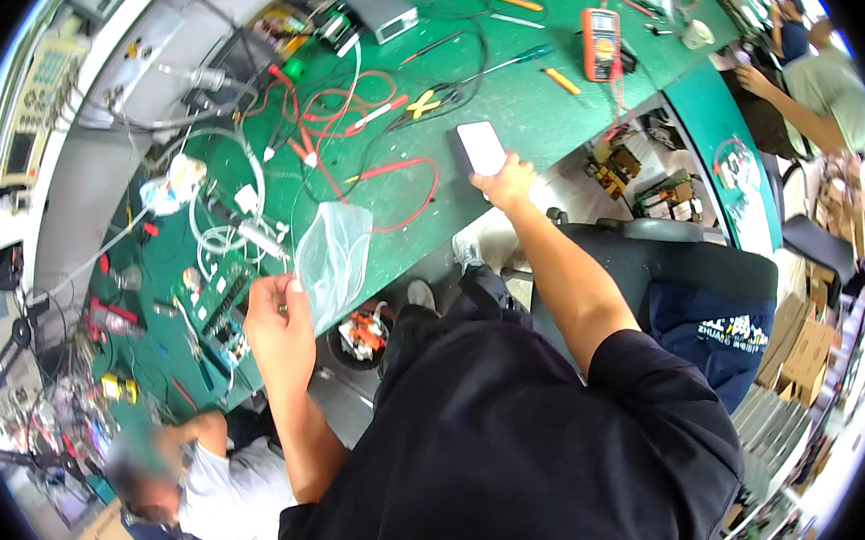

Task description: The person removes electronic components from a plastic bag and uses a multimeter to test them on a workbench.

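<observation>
My left hand (281, 325) pinches the edge of a clear plastic bag (335, 258), which hangs over the near edge of the green workbench. The bag looks thin and crumpled, with nothing visible inside. Further right, my right hand (509, 183) grips a small rectangular box (481, 147) with a white top and a dark side. The box is at the bench's near edge; whether it rests on the surface I cannot tell. Close to it lie red test leads (399, 172) and yellow-handled pliers (423, 104).
On the green workbench (506, 85) sit an orange multimeter (600, 46), a screwdriver (528, 56) and a circuit board (224, 306). A black chair (644, 255) stands at my right, a bin (360, 335) below the bench. One person (237, 487) is at lower left, another (825, 102) at upper right.
</observation>
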{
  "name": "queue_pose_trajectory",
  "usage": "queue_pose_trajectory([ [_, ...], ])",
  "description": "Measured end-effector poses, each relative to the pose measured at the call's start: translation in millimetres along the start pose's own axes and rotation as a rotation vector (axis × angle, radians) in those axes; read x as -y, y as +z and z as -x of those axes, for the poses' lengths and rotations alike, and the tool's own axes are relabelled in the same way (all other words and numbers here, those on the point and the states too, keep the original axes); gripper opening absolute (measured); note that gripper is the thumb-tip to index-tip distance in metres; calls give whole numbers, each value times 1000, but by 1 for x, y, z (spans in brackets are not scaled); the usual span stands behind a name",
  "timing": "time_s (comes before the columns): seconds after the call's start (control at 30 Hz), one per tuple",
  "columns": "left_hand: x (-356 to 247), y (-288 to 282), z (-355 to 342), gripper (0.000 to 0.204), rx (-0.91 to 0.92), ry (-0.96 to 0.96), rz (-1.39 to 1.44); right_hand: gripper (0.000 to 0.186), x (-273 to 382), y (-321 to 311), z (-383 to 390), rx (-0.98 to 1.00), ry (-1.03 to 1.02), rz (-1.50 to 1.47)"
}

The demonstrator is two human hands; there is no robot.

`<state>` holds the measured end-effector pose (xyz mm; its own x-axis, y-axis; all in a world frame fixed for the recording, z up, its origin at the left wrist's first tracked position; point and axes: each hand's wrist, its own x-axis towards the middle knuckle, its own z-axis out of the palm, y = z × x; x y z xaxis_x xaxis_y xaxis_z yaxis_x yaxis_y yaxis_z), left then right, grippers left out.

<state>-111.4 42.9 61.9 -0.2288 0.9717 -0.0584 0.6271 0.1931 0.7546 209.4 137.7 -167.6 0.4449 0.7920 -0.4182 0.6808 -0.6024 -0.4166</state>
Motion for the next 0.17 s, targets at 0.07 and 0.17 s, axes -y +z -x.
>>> queue_pose_trajectory([
  [0.07, -4, -3, 3, 15, 29, 63, 21, 94, -25, 0, 2, 25, 100, -710],
  [0.17, 2, -1, 8, 15, 171, 75, 178, 100, -43, -39, 42, 55, -13, -890],
])
